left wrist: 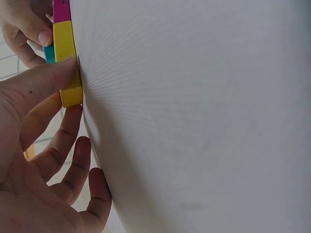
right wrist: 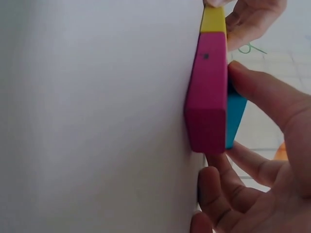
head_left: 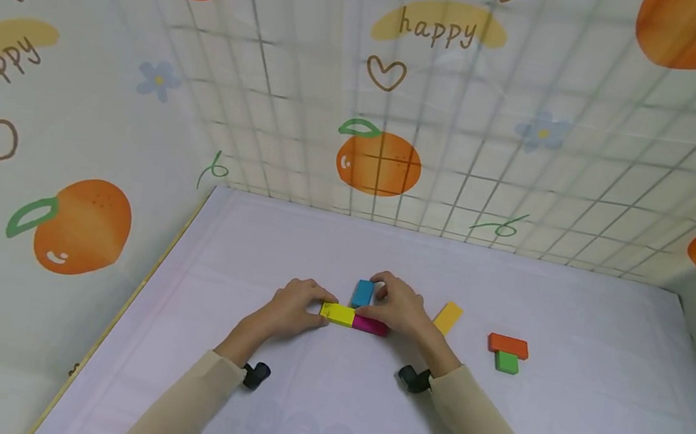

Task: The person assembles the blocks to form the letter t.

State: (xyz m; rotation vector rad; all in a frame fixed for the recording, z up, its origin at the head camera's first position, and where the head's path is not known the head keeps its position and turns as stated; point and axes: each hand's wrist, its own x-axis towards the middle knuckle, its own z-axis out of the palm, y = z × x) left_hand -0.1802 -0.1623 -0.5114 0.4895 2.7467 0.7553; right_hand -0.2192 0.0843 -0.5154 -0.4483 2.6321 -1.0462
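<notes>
A yellow block point(head_left: 337, 313) and a magenta block point(right wrist: 208, 87) lie end to end in a row on the table. My left hand point(head_left: 295, 308) pinches the yellow block near its outer end, with the thumb point(left wrist: 58, 73) across its near side. Behind the row lies a blue block point(head_left: 363, 293), pointing away from me. My right hand point(head_left: 401, 306) holds this blue block, thumb point(right wrist: 252, 85) by its end nearest the row and fingertips at its far end. The right hand partly covers the magenta block in the head view.
To the right of the right hand, an orange-yellow block point(head_left: 448, 317) lies slanted, partly hidden by the wrist. Farther right, a red-orange block point(head_left: 508, 345) lies against a green block point(head_left: 506, 362). A fruit-printed curtain point(head_left: 289, 153) borders the back of the white table point(head_left: 313, 426).
</notes>
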